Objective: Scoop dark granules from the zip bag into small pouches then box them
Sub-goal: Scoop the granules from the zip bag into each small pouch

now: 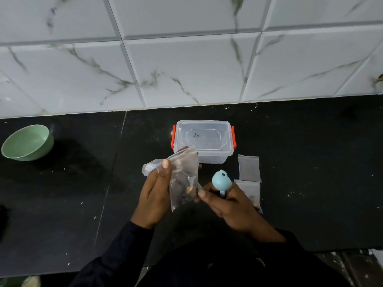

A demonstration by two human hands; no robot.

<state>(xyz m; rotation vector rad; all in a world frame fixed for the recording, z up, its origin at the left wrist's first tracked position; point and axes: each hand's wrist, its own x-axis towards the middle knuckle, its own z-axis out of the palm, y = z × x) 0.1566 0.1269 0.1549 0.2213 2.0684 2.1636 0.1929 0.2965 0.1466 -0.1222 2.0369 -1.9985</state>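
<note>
head view: left hand (153, 195) pinches the zip bag (184, 177), right hand (230, 206) grips the blue scoop (221, 180); two pouches (248, 167) lie beside the lidded box (204, 139), so boxing is judged pending.

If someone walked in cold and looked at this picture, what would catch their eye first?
Most likely the two hands at centre: the left hand grips a clear zip bag, and the right hand holds a light blue scoop beside it. Just behind them on the black counter sits a clear box with red latches, and a green bowl stands far left.
</note>
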